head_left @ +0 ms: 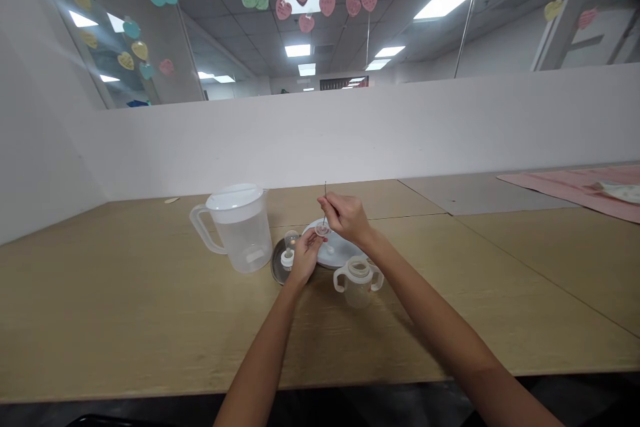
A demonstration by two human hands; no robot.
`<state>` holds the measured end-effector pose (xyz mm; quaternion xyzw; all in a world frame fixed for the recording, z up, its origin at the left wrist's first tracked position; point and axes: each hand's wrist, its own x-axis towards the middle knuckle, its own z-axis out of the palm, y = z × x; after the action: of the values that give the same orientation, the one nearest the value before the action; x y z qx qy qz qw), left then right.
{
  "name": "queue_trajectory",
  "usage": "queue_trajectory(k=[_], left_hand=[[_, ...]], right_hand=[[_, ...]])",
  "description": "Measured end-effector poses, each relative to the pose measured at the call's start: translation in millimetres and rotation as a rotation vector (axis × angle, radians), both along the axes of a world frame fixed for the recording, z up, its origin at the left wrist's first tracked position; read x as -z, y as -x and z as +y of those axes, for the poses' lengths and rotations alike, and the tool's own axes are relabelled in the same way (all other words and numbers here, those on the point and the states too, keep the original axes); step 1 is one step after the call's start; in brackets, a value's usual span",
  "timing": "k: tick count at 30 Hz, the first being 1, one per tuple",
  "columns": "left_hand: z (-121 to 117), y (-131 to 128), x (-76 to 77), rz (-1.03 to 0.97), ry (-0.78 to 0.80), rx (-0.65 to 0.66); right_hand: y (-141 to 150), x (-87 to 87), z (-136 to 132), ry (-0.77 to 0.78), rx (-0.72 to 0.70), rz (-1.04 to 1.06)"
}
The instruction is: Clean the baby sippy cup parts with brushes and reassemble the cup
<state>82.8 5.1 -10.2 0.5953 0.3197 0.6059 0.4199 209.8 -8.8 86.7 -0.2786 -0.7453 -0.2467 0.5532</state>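
- Work on a small clear round piece (323, 231) seems to be the step in hand; it is held up over the white plate (346, 254) on the counter (150, 320).
- The left hand (306, 255) has its grip closed around the piece's edge with the fingertips.
- The right hand (349, 217) pinches a thin rod (325, 187), near upright, its lower end at the piece; whether it touches or goes through, I cannot tell.
- The next move likely calls for a steady left grip and fine control of the rod.
- The two-handled cup (358, 292) stands lidless just beside the plate.
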Motion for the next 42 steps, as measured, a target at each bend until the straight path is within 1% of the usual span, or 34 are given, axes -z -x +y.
queue_trajectory(k=[5,9,20,23,27,32,37,42], left_hand=[[0.0,0.6,0.5,0.004,0.008,-0.015],[0.1,1.3,0.0,0.007,0.006,-0.037],[0.9,1.6,-2.2,0.015,-0.001,-0.049],[-0.6,1.5,-4.7,0.025,0.0,-0.038],[-2.0,0.8,-7.2,0.021,0.012,-0.039],[-1.5,0.9,-5.1,-0.033,0.052,-0.06],[-1.1,0.5,-3.1,-0.048,0.069,-0.051],[-1.6,0.7,-4.8,-0.075,0.083,-0.062]], right_hand=[[-2.3,-1.5,-0.2,0.064,-0.022,0.004],[-1.9,-2.8,-2.0,0.079,-0.057,-0.024],[-0.2,0.0,-0.8,0.12,-0.072,-0.059],[2.9,1.2,-1.3,0.173,-0.047,-0.09],[6.4,1.6,-1.9,0.263,-0.057,-0.115],[5.9,1.2,0.5,0.419,-0.047,-0.158],[4.4,-0.4,2.8,0.563,-0.012,-0.218],[3.7,-2.8,2.9,0.649,0.053,-0.272]])
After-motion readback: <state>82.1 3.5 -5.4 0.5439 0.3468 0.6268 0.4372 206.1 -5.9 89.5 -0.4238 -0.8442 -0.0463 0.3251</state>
